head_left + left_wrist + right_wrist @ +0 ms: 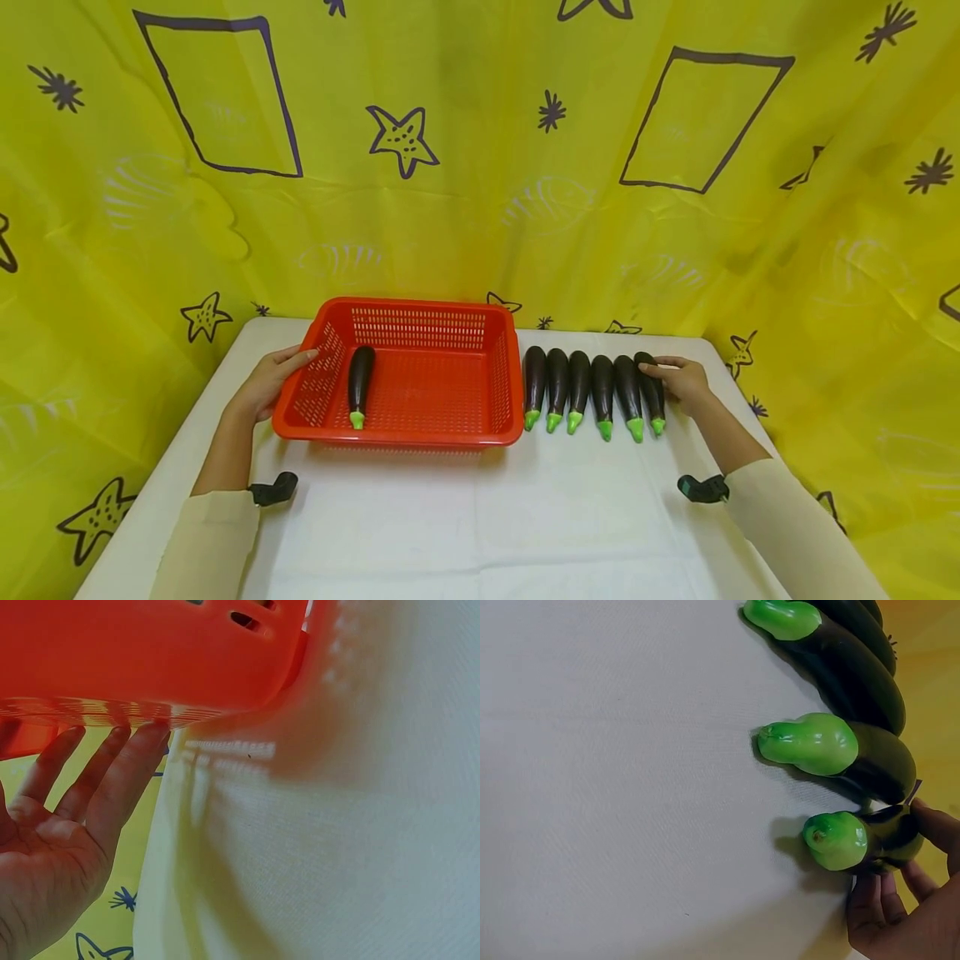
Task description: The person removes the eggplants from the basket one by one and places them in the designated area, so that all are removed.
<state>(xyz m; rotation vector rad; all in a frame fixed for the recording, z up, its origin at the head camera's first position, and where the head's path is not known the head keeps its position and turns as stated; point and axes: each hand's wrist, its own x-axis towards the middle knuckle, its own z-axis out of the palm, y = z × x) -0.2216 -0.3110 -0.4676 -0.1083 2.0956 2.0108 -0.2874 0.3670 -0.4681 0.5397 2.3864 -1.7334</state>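
Note:
A red plastic basket (420, 436) with slotted walls sits left of centre in the head view. Inside it, toward the left, lies one dark eggplant (361, 379) with a green stem end. My left hand (267, 382) holds the basket's left side, thumb over the rim; in the left wrist view its fingers (124, 776) reach the outer wall. Several more eggplants (579, 379) lie side by side right of the basket, stems toward me. At the row's right end, my right hand (678, 382) grips the last eggplant (838, 841) between thumb and fingers.
A white cloth (480, 517) covers the table. Close behind and at both sides hangs a yellow curtain (465, 217) with drawn stars and frames. The basket's right wall stands right beside the nearest eggplant of the row.

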